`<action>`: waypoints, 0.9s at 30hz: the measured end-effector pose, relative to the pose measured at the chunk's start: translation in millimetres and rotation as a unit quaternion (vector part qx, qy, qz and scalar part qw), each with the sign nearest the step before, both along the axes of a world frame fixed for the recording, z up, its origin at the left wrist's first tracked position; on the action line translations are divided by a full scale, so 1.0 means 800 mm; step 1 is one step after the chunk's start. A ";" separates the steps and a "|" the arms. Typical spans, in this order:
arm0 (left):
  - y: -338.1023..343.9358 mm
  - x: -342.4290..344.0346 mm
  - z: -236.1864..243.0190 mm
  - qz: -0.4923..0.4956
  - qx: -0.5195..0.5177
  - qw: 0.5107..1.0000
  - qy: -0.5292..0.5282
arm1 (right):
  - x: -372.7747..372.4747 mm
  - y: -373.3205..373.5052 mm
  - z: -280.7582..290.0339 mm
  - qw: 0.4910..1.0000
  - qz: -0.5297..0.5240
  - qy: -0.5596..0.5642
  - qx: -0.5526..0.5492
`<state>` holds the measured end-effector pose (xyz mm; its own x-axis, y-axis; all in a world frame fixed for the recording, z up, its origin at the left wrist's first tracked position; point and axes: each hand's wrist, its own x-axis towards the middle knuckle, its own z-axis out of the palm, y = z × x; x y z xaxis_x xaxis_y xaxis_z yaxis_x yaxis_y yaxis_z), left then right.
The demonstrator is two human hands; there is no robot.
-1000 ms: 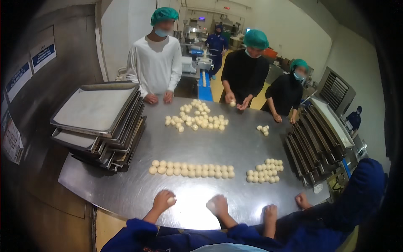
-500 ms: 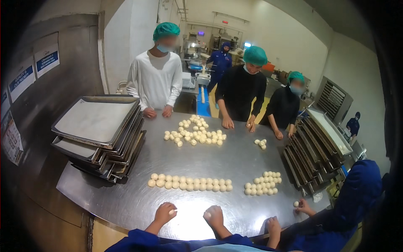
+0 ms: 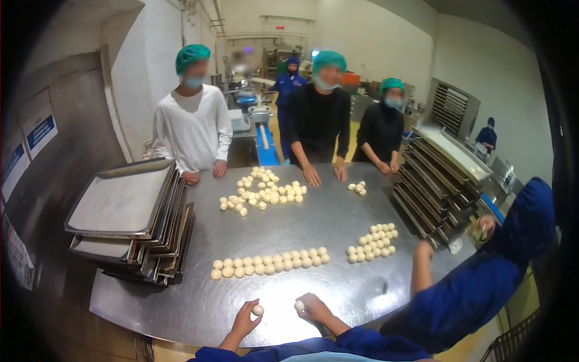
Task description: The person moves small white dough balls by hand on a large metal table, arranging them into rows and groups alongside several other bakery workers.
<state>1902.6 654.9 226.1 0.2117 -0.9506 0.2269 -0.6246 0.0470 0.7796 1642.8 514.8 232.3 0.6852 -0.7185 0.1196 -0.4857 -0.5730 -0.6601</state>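
Observation:
At the near edge of the steel table [image 3: 199,308], my left hand [image 3: 243,321] curls around a pale dough ball [image 3: 257,310]. To its right, my right hand [image 3: 317,309] has its fingers closed on another dough ball [image 3: 299,306]. Both balls sit at the fingertips, close to the tabletop. Just beyond my hands lies a double row of dough balls [image 3: 268,265]. A smaller block of dough balls [image 3: 371,244] is off to the right. Farther back is a loose heap of dough balls [image 3: 263,192], with a few more balls [image 3: 357,188] right of it.
Stacked baking trays stand at the left [image 3: 123,199] and right [image 3: 443,175] of the table. People in green hairnets stand across from me. A co-worker in blue [image 3: 476,289] leans in close on my right. Behind, a blue conveyor belt [image 3: 265,151] carries dough.
The view has shifted a little. Both dough balls now show more clearly at my fingers. The blue-clad co-worker has lifted a hand off the table, and the ball near it is gone from there.

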 end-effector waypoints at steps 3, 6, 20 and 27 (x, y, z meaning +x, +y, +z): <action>-0.005 0.007 -0.018 0.005 -0.008 1.000 0.011 | 0.009 -0.020 0.006 0.996 0.037 0.067 0.043; -0.009 0.013 -0.026 -0.014 -0.027 1.000 -0.006 | 0.023 -0.039 0.018 0.992 0.050 0.048 0.102; 0.040 0.051 -0.017 -0.065 0.003 0.997 -0.033 | 0.169 0.094 0.011 0.983 0.005 0.170 -0.065; 0.019 0.040 -0.054 -0.080 -0.053 0.995 -0.019 | 0.168 0.058 0.009 0.975 0.069 0.190 -0.087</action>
